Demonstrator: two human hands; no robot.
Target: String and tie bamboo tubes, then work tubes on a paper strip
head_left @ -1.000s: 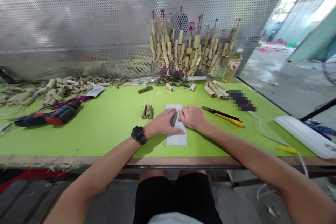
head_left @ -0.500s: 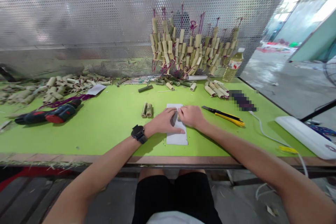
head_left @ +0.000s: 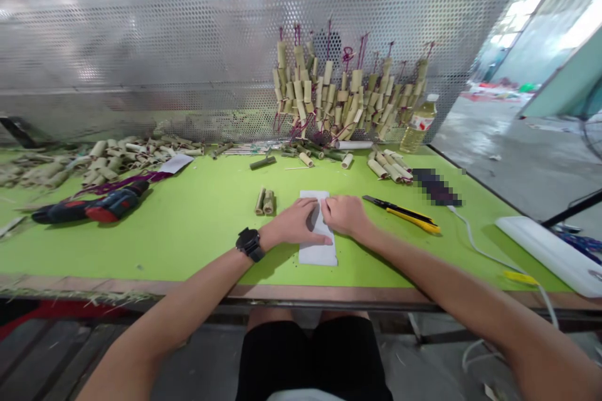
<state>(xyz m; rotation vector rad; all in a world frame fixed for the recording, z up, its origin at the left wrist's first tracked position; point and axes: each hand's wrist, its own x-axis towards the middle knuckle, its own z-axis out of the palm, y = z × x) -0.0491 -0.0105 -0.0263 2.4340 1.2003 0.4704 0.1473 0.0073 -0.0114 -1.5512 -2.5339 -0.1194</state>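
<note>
Flanking hands [head_left: 297,222]: cutter [head_left: 412,217], bamboo tubes [head_left: 268,202]

oblong white sheet [head_left: 318,255], flat

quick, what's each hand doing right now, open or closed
Left hand: open, thumb spread from fingers, at the white paper.
Right hand: fingers curled at the paper; cannot tell if it grips anything.
</note>
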